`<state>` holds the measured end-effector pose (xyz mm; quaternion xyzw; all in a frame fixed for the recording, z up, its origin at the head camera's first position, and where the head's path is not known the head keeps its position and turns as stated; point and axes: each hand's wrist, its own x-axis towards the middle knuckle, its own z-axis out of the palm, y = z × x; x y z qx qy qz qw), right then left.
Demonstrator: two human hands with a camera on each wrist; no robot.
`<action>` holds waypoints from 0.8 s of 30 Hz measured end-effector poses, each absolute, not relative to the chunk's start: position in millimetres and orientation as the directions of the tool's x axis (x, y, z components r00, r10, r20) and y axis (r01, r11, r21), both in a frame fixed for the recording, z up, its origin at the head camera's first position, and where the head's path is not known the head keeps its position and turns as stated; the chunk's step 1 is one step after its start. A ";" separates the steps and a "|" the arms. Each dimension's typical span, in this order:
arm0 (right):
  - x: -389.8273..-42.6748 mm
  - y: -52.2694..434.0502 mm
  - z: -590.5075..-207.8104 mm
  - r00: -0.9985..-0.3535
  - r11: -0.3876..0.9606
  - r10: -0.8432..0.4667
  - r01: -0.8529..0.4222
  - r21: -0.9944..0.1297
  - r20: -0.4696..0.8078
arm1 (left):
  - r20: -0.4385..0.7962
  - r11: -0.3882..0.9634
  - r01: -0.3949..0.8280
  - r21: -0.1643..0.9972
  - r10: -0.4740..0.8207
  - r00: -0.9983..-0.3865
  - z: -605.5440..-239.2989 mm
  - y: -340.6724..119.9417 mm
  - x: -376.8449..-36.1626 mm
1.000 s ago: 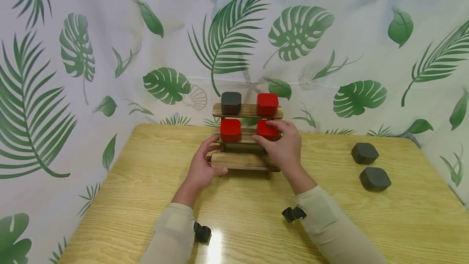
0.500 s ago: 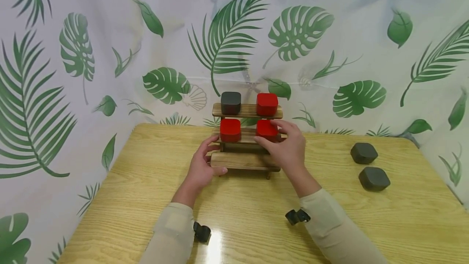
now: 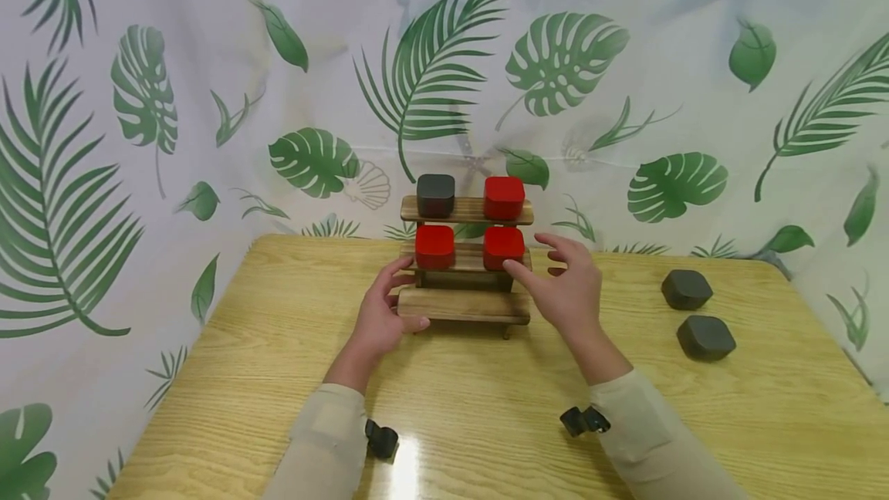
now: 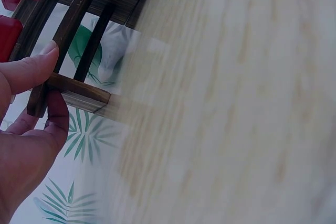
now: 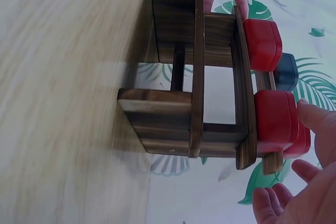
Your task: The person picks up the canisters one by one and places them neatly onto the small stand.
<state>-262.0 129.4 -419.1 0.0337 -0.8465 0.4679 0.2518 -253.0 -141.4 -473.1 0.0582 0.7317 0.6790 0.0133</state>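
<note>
Where the rack's [image 3: 464, 281] middle shelf [image 3: 469, 257] nears its right end, a red box [image 3: 503, 247] sits with the right hand [image 3: 571, 288] just beside it. That hand's fingers are spread around air, the thumb tip at the box's lower corner; whether they touch I cannot tell. Left along that shelf sits a second red box [image 3: 434, 247]. Above, on the top shelf [image 3: 469, 210], are a dark box [image 3: 435, 196] at left and a third red box [image 3: 504, 197] at right. The left hand [image 3: 380, 319] pinches the rack's left side between thumb and fingers. Farther right on the wooden table [image 3: 278, 330] lie two loose boxes [image 3: 705, 338], both dark. Behind is a leaf-patterned backdrop [image 3: 208, 21].
</note>
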 end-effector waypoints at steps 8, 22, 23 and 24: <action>-256.0 145.0 -424.4 -0.872 0.566 0.199 -0.270 -0.779 0.447 | 0.069 0.057 0.075 0.996 0.101 -0.992 -466.4 -140.3 -249.3; -248.3 171.2 -434.5 -0.862 0.592 0.245 -0.230 -0.773 0.444 | 0.098 0.063 0.103 0.993 0.084 -0.992 -481.5 -141.5 -256.1; -248.0 172.5 -434.8 -0.863 0.594 0.248 -0.225 -0.772 0.441 | 0.098 0.065 0.104 0.992 0.084 -0.992 -481.5 -141.3 -256.2; -247.7 173.8 -435.2 -0.863 0.596 0.251 -0.221 -0.772 0.440 | 0.100 0.067 0.105 0.992 0.084 -0.991 -481.5 -141.3 -256.3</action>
